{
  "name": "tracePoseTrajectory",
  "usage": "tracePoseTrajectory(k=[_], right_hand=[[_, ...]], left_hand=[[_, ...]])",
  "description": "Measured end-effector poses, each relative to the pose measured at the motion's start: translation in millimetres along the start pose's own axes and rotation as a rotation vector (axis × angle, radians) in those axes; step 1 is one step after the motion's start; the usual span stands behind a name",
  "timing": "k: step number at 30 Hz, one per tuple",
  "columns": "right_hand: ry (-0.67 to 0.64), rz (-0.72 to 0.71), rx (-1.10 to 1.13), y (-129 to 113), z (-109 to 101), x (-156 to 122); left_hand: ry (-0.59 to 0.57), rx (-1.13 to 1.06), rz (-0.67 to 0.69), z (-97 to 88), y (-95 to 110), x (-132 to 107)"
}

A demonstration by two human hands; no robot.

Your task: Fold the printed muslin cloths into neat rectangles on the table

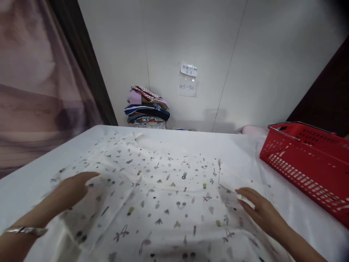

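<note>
A thin white cloth point(163, 189) printed with small plants, shapes and faces lies spread, with soft wrinkles, over the white tabletop. Above its left part is my left hand point(75, 187), a silver bracelet on the wrist; one finger stretches out to the right and nothing shows in its grasp. At the cloth's right side, my right hand point(255, 205) has thumb and fingers close together at a turned edge of the fabric, which seems pinched between them. The near part of the cloth runs out of the picture at the bottom.
A red plastic basket point(308, 171) with a metal handle stands on the table point(240, 145) at the right. Behind the far edge rises a stack of folded fabrics point(147, 107). Handwritten paper signs point(188, 87) hang on the grey wall. A sheer curtain point(40, 91) hangs at the left.
</note>
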State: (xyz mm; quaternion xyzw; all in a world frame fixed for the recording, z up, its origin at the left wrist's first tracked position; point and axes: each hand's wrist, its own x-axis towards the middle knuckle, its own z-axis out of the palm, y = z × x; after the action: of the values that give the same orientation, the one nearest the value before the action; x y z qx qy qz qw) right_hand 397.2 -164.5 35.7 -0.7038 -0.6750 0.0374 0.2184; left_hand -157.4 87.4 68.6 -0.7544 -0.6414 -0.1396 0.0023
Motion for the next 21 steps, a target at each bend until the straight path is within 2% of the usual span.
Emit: tracePoseTrajectory(k=[2,4,6,8,11,13,16,19,21], right_hand=[[0.034,-0.031,-0.165,23,9,13],[-0.032,-0.041,-0.242,42,19,21],[-0.092,-0.001,-0.218,53,26,27],[-0.079,0.091,-0.142,56,25,33],[0.051,0.237,0.008,43,16,42],[0.088,0.217,0.061,27,11,45],[0.006,0.050,-0.014,9,13,43],[-0.051,-0.014,-0.126,16,25,37],[-0.025,0.007,-0.126,30,31,36]], left_hand=[[-0.159,-0.079,0.077,5.3,41,0],[-0.298,-0.228,0.167,14.5,83,-5],[-0.414,-0.401,0.253,24.0,125,-17],[-0.523,-0.581,0.364,31.5,166,-32],[-0.702,-0.825,0.438,41.9,223,-53],[-0.857,-0.991,0.388,51.3,257,-64],[-1.015,-1.166,0.236,68.6,298,-79],[-1.099,-1.289,0.159,81.6,320,-91],[-1.168,-1.371,0.099,85.1,326,-96]])
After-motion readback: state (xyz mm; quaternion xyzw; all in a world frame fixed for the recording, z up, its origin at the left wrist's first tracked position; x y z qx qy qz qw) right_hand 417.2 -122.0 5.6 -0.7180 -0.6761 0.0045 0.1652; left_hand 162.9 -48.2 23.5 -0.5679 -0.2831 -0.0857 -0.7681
